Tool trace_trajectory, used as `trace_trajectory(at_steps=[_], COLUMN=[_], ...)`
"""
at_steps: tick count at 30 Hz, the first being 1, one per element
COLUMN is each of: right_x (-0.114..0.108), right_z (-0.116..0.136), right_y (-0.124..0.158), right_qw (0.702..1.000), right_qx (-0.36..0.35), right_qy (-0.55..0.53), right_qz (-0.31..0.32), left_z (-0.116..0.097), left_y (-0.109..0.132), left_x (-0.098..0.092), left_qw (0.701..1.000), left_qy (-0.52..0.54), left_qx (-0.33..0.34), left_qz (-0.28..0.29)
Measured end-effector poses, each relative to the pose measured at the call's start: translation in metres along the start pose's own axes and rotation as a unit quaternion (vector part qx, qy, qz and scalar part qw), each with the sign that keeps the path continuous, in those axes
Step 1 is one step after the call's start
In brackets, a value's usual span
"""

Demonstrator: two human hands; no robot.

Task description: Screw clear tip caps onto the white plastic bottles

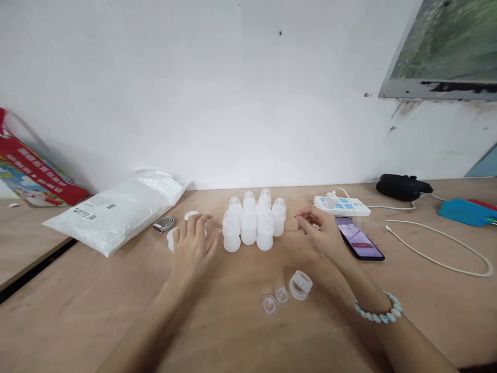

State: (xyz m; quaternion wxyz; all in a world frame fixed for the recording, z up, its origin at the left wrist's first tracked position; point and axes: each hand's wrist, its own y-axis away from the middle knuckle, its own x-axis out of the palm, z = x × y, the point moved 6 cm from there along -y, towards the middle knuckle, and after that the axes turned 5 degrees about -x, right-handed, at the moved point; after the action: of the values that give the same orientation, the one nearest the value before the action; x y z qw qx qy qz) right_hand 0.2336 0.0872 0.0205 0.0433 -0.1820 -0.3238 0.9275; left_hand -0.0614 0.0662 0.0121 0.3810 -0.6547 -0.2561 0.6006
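Note:
Several small white baby bottles (249,225) with clear domed caps stand upright in a tight cluster mid-table. My left hand (192,246) is just left of them, fingers spread, its thumb pointing toward the nearest bottle. Partly under it lie white flat discs (171,239). To the right of the cluster, my right hand (318,230) has thumb and forefinger pinched together. A faint pale line runs from that pinch toward the bottles, too thin to name. Nearer me lie clear plastic rings (300,285) and two small clear round pieces (281,295).
A white plastic mailing bag (120,210) and a watch-like band (163,224) lie left. A red printed bag (39,176) stands farther left. On the right are a power strip (359,208), a phone (361,241), a white cable (446,267), a black case (402,187) and a blue item (462,212).

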Motion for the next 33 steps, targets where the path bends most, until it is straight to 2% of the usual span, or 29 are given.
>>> trace_trajectory(at_steps=[3, 5, 7, 8, 10, 12, 14, 17, 19, 21, 24, 27, 30, 33], right_x=[0.015, 0.024, 0.030, 0.031, 0.032, 0.033, 0.035, 0.035, 0.032, 0.028, 0.024, 0.026, 0.038, 0.058], right_z=[0.008, 0.008, 0.003, -0.001, -0.008, -0.013, -0.013, -0.009, -0.006, -0.002, 0.008, 0.023, 0.042, 0.055], right_y=[0.006, 0.017, 0.031, 0.036, 0.044, 0.048, 0.050, 0.049, 0.046, 0.040, 0.031, 0.024, 0.026, 0.036], right_qw=[0.981, 0.941, 0.892, 0.868, 0.826, 0.798, 0.786, 0.789, 0.807, 0.838, 0.891, 0.930, 0.949, 0.943], right_qx=[0.027, 0.059, 0.089, 0.101, 0.114, 0.119, 0.116, 0.112, 0.115, 0.121, 0.118, 0.059, -0.034, -0.109], right_qy=[0.028, 0.053, 0.093, 0.123, 0.186, 0.226, 0.237, 0.231, 0.217, 0.183, 0.103, 0.056, 0.025, -0.005], right_qz=[0.190, 0.329, 0.434, 0.471, 0.520, 0.546, 0.559, 0.558, 0.538, 0.500, 0.425, 0.359, 0.313, 0.314], left_z=[-0.007, -0.022, -0.043, -0.055, -0.076, -0.093, -0.105, -0.111, -0.108, -0.102, -0.090, -0.080, -0.072, -0.068], left_y=[0.001, 0.007, 0.016, 0.022, 0.035, 0.049, 0.059, 0.064, 0.062, 0.059, 0.056, 0.056, 0.059, 0.060], left_x=[-0.014, -0.017, -0.016, -0.013, -0.004, 0.004, 0.011, 0.014, 0.015, 0.017, 0.024, 0.036, 0.047, 0.050], left_qw=[0.998, 0.985, 0.951, 0.928, 0.878, 0.832, 0.802, 0.777, 0.766, 0.758, 0.737, 0.680, 0.641, 0.645], left_qy=[0.047, 0.143, 0.251, 0.295, 0.351, 0.373, 0.373, 0.382, 0.404, 0.430, 0.486, 0.570, 0.612, 0.611], left_qx=[0.037, 0.100, 0.161, 0.180, 0.190, 0.186, 0.181, 0.171, 0.145, 0.095, -0.024, -0.159, -0.251, -0.280], left_qz=[-0.032, -0.002, 0.081, 0.140, 0.264, 0.366, 0.429, 0.469, 0.478, 0.481, 0.469, 0.432, 0.389, 0.363])
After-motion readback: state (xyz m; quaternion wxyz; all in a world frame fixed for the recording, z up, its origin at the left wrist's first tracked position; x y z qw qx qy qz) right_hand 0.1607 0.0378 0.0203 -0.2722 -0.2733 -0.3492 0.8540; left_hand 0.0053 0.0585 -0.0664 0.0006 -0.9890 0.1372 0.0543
